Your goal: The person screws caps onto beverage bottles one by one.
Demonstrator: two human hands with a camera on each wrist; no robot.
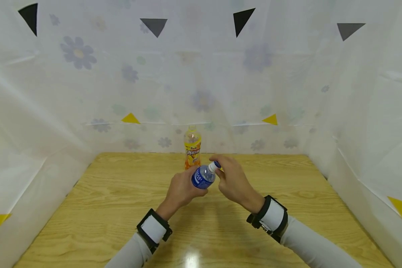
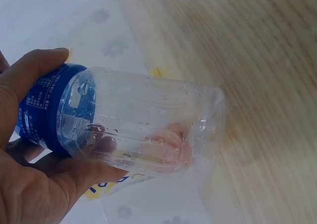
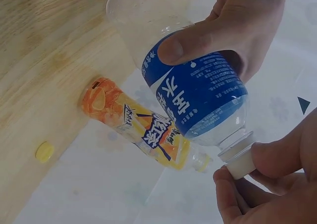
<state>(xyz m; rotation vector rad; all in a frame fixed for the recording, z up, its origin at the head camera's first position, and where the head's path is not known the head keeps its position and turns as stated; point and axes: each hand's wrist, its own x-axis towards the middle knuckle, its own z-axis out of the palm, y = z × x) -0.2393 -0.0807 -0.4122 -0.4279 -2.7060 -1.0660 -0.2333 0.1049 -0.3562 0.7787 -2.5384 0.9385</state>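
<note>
My left hand [image 1: 184,189] grips a clear plastic bottle [image 1: 203,176] round its blue label, holding it tilted above the table. Droplets cling to the bare lower wall of this bottle [image 2: 143,120] in the left wrist view. At its neck, the thumb and fingers of my right hand [image 1: 236,182] pinch a white-sided bottle cap [image 3: 241,163] with a dark blue top. The cap sits at the bottle's mouth; whether it is loose, I cannot tell. Behind my hands stands an uncapped drink bottle [image 1: 192,147] with an orange and yellow label.
A yellow bottle cap [image 3: 44,152] lies on the table near the orange-labelled bottle, mostly hidden by my right hand in the head view. The wooden table [image 1: 104,208] is enclosed by white flowered sheeting [image 1: 201,74] at the back and both sides.
</note>
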